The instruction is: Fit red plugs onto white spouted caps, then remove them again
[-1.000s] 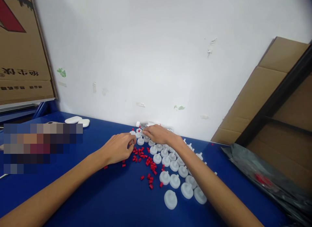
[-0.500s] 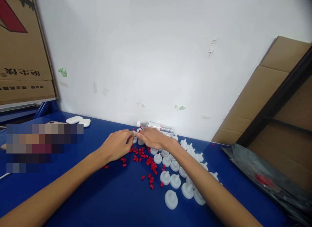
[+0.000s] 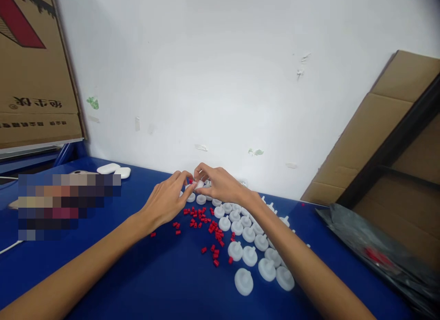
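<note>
My left hand [image 3: 168,196] and my right hand [image 3: 222,184] meet at the back of the blue table. My right fingers and thumb pinch a white spouted lid [image 3: 199,185]. My left thumb presses against the same lid, its fingers curled and partly hidden. A red cap [image 3: 191,180] shows by the left fingertips; whether it is held I cannot tell. Just below the hands stand white lids [image 3: 201,199]. Loose small red caps [image 3: 216,230] lie scattered in front of them. Several more white round lids with upright spouts [image 3: 249,256] spread out under my right forearm.
A clear plastic bottle [image 3: 244,182] lies mostly hidden behind my right wrist, by the white wall [image 3: 220,81]. White rounded cases [image 3: 109,168] sit at the back left, next to a blurred-out patch. A grey plastic bag [image 3: 357,246] and cardboard [image 3: 371,123] border the right side.
My right hand has lifted from lying flat over the lids into a pinch with raised fingers. A white lid now shows between my hands. The view has shifted slightly.
</note>
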Tool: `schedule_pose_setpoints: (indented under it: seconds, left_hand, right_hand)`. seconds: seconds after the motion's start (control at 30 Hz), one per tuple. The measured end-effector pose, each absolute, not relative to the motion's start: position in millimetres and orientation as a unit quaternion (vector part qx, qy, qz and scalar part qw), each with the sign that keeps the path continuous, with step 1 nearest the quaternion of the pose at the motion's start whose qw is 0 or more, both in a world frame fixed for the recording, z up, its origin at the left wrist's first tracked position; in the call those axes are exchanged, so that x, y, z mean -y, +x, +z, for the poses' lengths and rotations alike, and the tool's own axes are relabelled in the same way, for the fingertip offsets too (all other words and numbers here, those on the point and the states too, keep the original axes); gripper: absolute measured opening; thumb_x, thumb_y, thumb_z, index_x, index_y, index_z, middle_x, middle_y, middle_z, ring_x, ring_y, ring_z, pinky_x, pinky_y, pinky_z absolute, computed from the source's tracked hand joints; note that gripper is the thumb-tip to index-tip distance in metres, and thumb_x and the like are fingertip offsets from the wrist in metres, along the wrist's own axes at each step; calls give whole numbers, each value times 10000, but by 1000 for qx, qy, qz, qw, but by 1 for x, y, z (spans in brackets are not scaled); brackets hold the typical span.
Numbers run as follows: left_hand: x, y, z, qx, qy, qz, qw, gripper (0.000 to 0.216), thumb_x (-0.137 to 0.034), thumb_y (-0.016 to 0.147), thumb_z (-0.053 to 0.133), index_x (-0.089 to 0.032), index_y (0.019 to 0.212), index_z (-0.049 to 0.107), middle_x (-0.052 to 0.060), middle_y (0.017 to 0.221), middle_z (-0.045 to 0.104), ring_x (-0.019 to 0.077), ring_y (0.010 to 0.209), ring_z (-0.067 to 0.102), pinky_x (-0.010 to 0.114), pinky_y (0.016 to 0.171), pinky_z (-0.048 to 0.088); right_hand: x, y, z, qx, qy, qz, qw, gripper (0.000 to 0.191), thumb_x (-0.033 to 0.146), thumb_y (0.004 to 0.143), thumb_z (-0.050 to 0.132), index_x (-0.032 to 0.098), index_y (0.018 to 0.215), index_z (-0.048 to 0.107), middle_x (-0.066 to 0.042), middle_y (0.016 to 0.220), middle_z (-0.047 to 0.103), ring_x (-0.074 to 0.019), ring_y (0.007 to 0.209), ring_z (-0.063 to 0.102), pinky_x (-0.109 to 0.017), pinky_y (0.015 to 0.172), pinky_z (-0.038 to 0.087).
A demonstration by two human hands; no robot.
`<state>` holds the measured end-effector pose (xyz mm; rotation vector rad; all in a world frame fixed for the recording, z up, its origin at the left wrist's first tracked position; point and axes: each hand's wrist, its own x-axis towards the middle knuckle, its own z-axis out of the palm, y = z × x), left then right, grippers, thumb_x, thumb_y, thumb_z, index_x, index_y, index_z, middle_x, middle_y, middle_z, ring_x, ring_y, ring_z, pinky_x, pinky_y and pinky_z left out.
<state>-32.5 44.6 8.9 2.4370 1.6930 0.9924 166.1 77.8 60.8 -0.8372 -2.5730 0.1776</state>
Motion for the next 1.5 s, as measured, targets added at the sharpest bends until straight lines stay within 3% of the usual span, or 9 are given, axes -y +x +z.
schedule_pose_setpoints:
  seconds: [0.13,0.23,0.4,0.5,0.6,0.7,0.87,1.2,1.5]
  left_hand:
    - [-46,-34,10,-523,786,327,30,336,-465,1010,331,-235,968,573,31,885,591,209,736,576,306,636,357]
    - [-48,-35,13,-506,780,359,86,334,-454,995,350,-231,852,554,7,747,571,201,694,541,300,620,348]
    - [-55,-37,18,-511,752,384,163,409,-444,1006,162,-235,687,312,-27,557,421,147,500,427,273,501,363]
    - [-57,-41,22,-529,739,388,156,410,-455,1004,122,-244,664,209,-25,540,373,141,487,392,274,487,340]
    - [-54,-43,21,-555,740,366,105,421,-450,979,288,-229,620,296,-11,557,407,158,531,405,292,535,290]
    - [-51,-41,14,-569,759,311,58,284,-346,910,437,-222,655,439,13,622,516,199,600,469,309,576,264]
    - [-50,-35,1,-547,802,238,22,172,-248,896,418,-232,767,531,41,779,617,250,796,570,323,643,335]
    - [-50,-36,-1,-542,825,159,-3,130,-174,811,492,-225,710,556,54,797,643,251,826,575,306,587,331]
    - [-51,-39,-2,-542,827,149,-6,125,-171,814,499,-225,756,596,64,815,668,252,826,598,305,592,348]
  right_hand:
    - [-69,163,67,936,-282,48,203,303,216,905,611,274,1151,445,-16,1129,716,-140,705,607,-289,668,430]
    - [-68,159,67,943,-269,12,194,215,214,935,580,254,1121,479,-31,1022,716,-161,743,590,-299,706,421]
    - [-79,160,62,947,-247,-56,198,148,93,968,486,215,1027,548,-36,936,687,-171,925,586,-339,984,354]
    - [-89,172,61,926,-290,-82,227,116,120,986,495,189,1033,575,-43,905,690,-176,875,598,-373,1026,328]
    - [-95,182,59,901,-339,-89,255,171,208,1021,472,179,1145,586,-84,1053,692,-190,899,625,-353,937,397]
    - [-96,180,54,897,-356,-80,250,287,235,1047,400,185,1252,595,-112,1251,644,-201,1047,634,-322,901,430]
    - [-95,168,42,921,-340,-56,183,311,273,1047,402,196,1173,675,-88,1188,711,-232,1152,623,-387,1014,390]
    - [-97,167,26,937,-333,-36,102,474,366,1087,230,197,928,643,-100,1097,697,-292,1265,522,-511,1034,351]
    - [-95,167,43,923,-360,-75,112,504,383,1093,163,200,896,589,-66,911,685,-213,922,603,-361,856,395]
